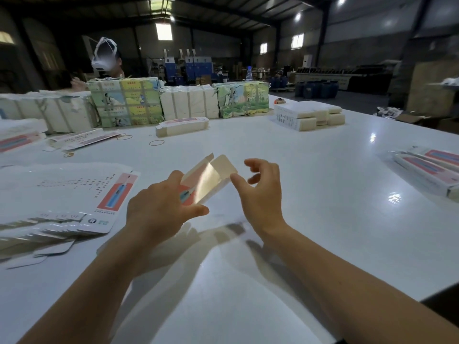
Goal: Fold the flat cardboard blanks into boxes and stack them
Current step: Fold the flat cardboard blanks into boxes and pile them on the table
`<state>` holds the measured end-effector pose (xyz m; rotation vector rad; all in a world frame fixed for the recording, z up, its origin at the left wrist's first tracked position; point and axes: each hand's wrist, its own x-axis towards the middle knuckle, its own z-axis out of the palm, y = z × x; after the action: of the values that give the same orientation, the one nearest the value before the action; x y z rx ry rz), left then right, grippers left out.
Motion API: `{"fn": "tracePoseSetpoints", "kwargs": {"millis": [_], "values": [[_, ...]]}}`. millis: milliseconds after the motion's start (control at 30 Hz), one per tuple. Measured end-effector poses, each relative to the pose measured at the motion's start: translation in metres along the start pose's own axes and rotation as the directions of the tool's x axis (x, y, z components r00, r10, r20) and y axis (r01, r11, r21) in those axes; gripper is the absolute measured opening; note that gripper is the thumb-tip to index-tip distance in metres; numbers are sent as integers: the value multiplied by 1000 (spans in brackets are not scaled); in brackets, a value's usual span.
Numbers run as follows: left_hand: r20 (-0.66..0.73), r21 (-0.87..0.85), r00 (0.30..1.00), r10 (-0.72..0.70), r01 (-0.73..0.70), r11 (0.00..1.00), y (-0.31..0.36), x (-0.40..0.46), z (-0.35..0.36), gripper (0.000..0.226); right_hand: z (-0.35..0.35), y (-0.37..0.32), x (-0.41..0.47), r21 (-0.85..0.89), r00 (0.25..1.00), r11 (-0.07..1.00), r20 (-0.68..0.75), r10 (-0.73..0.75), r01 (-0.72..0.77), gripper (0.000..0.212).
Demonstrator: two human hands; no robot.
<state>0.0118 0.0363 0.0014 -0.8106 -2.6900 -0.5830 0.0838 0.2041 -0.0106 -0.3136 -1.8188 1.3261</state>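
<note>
My left hand [159,202] grips a half-formed cardboard box [208,178] above the white table [310,189], thumb under it and fingers over its printed red-and-blue side. The box's far end stands open with its tuck flap up. My right hand [260,192] hovers just right of that end, fingers curled loosely, its thumb tip touching or almost touching the box's edge. A fanned pile of flat blanks [62,209] lies on the table at my left. Finished boxes [432,170] lie at the right edge.
Wrapped bundles of blanks [124,103] line the table's far side, with a white stack [309,115] at far right and another small stack [181,126] mid-table. Rubber bands [156,142] lie loose. A person with a headset [106,60] sits beyond the bundles.
</note>
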Motion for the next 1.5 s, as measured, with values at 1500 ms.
{"fn": "tracePoseSetpoints", "kwargs": {"millis": [1500], "values": [[-112, 56, 971, 211, -206, 977, -2, -5, 16, 67, 10, -5, -14, 20, 960, 997, 271, 67, -75, 23]]}}
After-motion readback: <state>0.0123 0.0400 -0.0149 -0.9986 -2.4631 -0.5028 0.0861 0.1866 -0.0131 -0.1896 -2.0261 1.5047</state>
